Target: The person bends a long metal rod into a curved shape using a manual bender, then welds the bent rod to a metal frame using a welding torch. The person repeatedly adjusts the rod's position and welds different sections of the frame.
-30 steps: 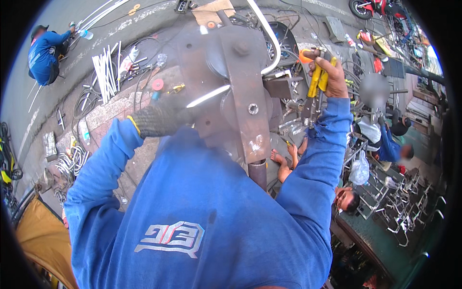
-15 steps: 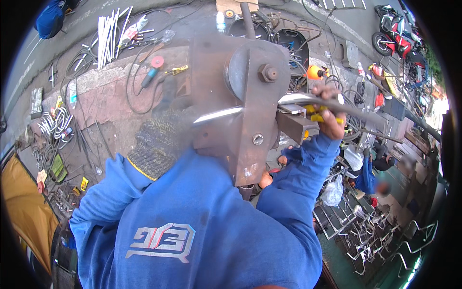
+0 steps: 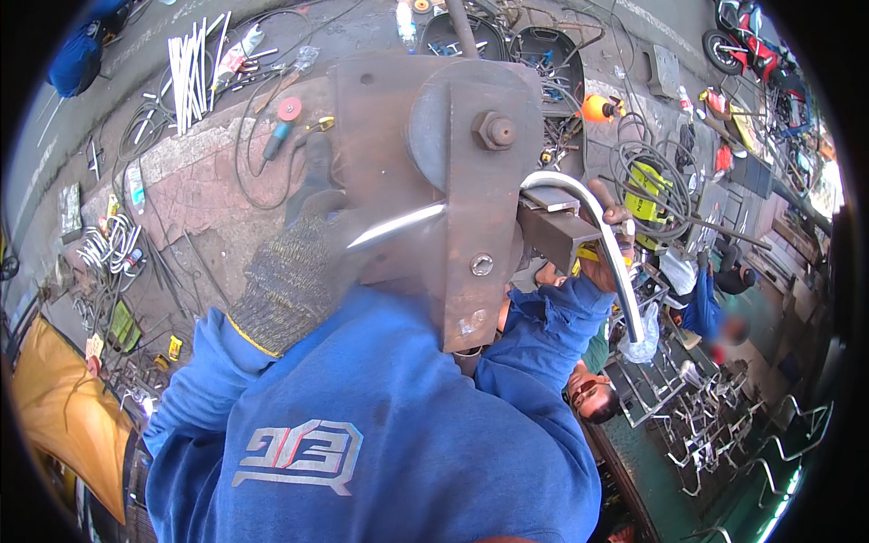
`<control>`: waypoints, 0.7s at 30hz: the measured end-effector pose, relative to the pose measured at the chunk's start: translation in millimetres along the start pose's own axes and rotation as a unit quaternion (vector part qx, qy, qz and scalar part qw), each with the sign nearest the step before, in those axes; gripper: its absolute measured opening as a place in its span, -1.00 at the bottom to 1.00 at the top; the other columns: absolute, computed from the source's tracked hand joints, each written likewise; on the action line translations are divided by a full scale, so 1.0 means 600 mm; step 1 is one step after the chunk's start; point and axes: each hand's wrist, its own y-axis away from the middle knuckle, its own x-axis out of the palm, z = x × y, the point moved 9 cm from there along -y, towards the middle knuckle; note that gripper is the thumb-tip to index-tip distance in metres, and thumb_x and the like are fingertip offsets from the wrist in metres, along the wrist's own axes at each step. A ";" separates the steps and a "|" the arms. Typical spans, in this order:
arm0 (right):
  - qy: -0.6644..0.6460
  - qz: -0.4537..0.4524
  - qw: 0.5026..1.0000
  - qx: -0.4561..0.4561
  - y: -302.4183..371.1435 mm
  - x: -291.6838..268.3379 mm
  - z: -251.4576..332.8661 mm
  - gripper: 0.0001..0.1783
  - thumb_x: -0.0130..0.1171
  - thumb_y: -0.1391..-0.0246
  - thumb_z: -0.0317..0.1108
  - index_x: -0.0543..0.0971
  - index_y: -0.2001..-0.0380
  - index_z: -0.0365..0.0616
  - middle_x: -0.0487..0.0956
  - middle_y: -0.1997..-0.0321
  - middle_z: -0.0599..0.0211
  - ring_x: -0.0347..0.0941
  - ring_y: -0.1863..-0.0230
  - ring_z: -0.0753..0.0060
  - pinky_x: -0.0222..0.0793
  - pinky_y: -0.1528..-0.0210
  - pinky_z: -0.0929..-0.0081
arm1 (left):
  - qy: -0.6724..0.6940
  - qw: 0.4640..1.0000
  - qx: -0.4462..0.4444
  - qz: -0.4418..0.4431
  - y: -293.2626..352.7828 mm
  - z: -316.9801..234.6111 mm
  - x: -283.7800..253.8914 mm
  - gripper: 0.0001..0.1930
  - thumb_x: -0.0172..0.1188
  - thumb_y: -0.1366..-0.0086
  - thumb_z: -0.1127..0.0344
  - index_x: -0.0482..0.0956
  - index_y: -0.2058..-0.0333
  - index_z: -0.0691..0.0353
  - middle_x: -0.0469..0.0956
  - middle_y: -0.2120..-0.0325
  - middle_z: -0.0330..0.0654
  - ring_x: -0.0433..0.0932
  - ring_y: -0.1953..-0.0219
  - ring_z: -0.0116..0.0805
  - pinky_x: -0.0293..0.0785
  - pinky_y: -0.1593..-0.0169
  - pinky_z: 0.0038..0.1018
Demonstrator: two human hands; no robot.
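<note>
A rusty steel tube bender (image 3: 484,217), with a round die (image 3: 430,136) and a large bolt and nut (image 3: 495,132), stands in front of my chest. A shiny metal tube (image 3: 615,271) runs through it. On the right the tube curves into a hook, its end pointing down; its straight part shows at the left. My bare right hand (image 3: 605,231) is closed around the hooked part, beside the bender's square steel block (image 3: 554,233). Something yellow shows behind its fingers. My gloved left hand (image 3: 285,281) is beside the plate's left edge, its fingers dark and blurred; its grip is unclear.
An angle grinder (image 3: 279,136) and white tubes (image 3: 188,77) lie on the pavement at the left. Black bins (image 3: 548,72), an orange ball-shaped container (image 3: 599,109) and coiled cable (image 3: 652,185) are beyond. A person (image 3: 593,394) is below my right arm. Bent metal frames (image 3: 697,434) lie lower right.
The hooked tube has turned: its end, facing up toward me before, now hangs down to the right. My right hand has shifted slightly down and left with it. The person has come into view.
</note>
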 end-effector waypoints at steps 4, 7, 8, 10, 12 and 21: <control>0.106 -0.061 0.992 0.029 0.010 -0.005 0.002 -0.30 0.48 0.01 -0.03 0.53 -0.10 -0.21 0.36 -0.34 -0.18 0.46 0.08 0.30 0.37 0.01 0.27 | 0.010 0.999 -0.018 0.029 -0.001 0.001 0.005 -0.57 0.29 -0.21 0.38 0.51 -0.08 0.17 0.43 -0.06 0.06 0.58 0.01 0.10 0.54 -0.02 -0.12; 0.175 -0.045 0.983 0.022 0.022 0.007 0.014 -0.24 0.45 -0.01 -0.10 0.45 -0.21 -0.26 0.37 -0.33 -0.13 0.40 0.19 0.43 0.35 0.09 0.36 | 0.005 1.000 0.008 0.023 -0.002 -0.007 0.004 -0.56 0.27 -0.20 0.42 0.50 -0.09 0.19 0.42 -0.05 0.08 0.58 0.02 0.11 0.54 -0.01 -0.13; 0.192 -0.043 0.980 0.019 0.026 0.011 0.016 -0.22 0.44 -0.02 -0.13 0.42 -0.25 -0.28 0.38 -0.32 -0.12 0.39 0.23 0.47 0.34 0.12 0.39 | 0.006 1.000 0.019 0.017 -0.003 -0.009 0.003 -0.54 0.26 -0.19 0.44 0.49 -0.10 0.19 0.42 -0.04 0.08 0.57 0.02 0.11 0.54 -0.01 -0.13; 0.198 -0.050 0.979 0.025 0.034 0.014 0.022 -0.18 0.44 0.01 -0.11 0.41 -0.25 -0.30 0.40 -0.30 -0.13 0.40 0.25 0.48 0.35 0.14 0.39 | 0.007 0.999 0.035 0.009 -0.002 -0.012 0.002 -0.52 0.25 -0.17 0.47 0.48 -0.11 0.19 0.42 -0.03 0.09 0.57 0.02 0.12 0.54 -0.01 -0.13; 0.179 -0.052 0.982 0.010 0.038 0.022 0.029 -0.16 0.43 0.01 -0.06 0.41 -0.24 -0.31 0.41 -0.27 -0.15 0.41 0.28 0.49 0.36 0.17 0.39 | -0.011 0.999 0.034 0.010 -0.004 -0.009 0.007 -0.49 0.24 -0.15 0.49 0.47 -0.12 0.16 0.43 -0.02 0.07 0.58 0.04 0.12 0.55 0.00 -0.13; 0.267 -0.109 0.957 -0.017 0.025 0.051 0.055 -0.09 0.42 0.03 0.21 0.47 -0.15 -0.35 0.50 -0.05 0.00 0.43 0.32 0.50 0.37 0.20 0.42 | -0.025 0.999 0.031 0.011 -0.008 -0.009 0.005 -0.46 0.19 -0.11 0.57 0.48 -0.11 0.03 0.44 -0.03 -0.02 0.61 0.09 0.09 0.59 0.05 -0.13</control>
